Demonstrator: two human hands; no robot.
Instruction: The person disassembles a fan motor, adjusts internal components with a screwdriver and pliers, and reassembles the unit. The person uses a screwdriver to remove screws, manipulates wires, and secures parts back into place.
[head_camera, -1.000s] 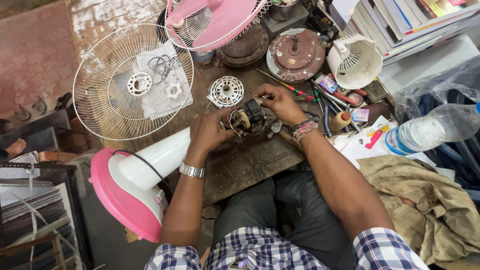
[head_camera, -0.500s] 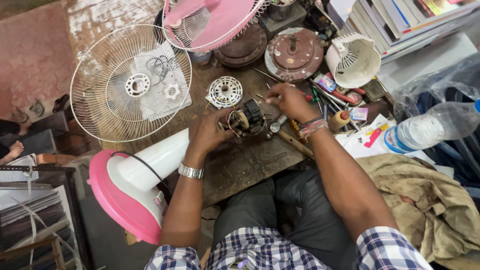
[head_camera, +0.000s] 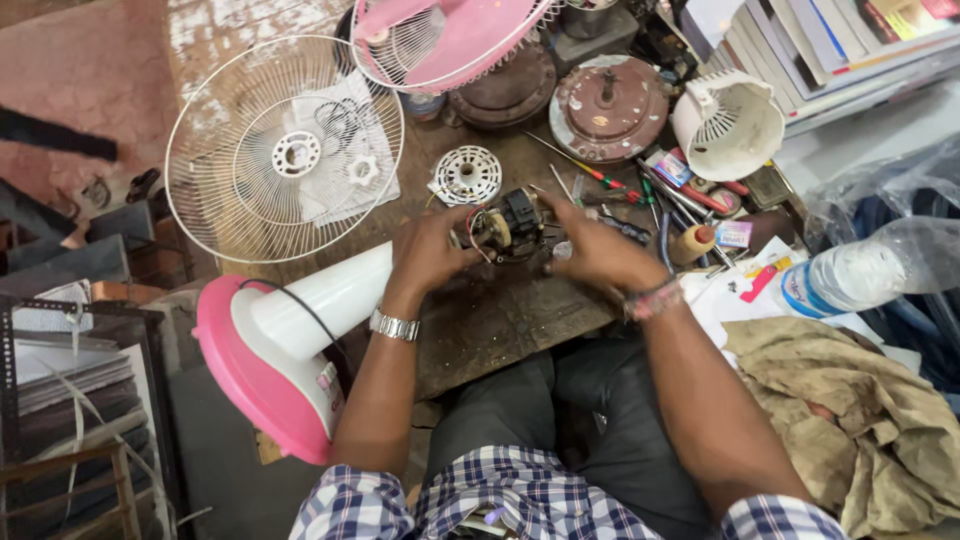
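Note:
A small fan motor (head_camera: 503, 228) with copper windings, a black part and coloured wires sits on the worn wooden bench (head_camera: 500, 320). My left hand (head_camera: 428, 252) grips its left side. My right hand (head_camera: 598, 250) closes around its right side, fingers curled over it. A round white perforated motor cover (head_camera: 467, 174) lies just behind the motor. A watch is on my left wrist, thread bands on my right.
White wire fan guard (head_camera: 285, 150) lies at the back left, a pink fan guard (head_camera: 450, 40) behind. Pink and white fan base (head_camera: 290, 340) lies at the bench's left edge. Brown round motor housings (head_camera: 607, 108), screwdrivers (head_camera: 590, 172), white cowl (head_camera: 728, 122), bottle (head_camera: 860, 270), cloth (head_camera: 850, 410) at right.
My right hand has come down from the motor's top to its right side. The view has shifted slightly; both hands stay on the motor.

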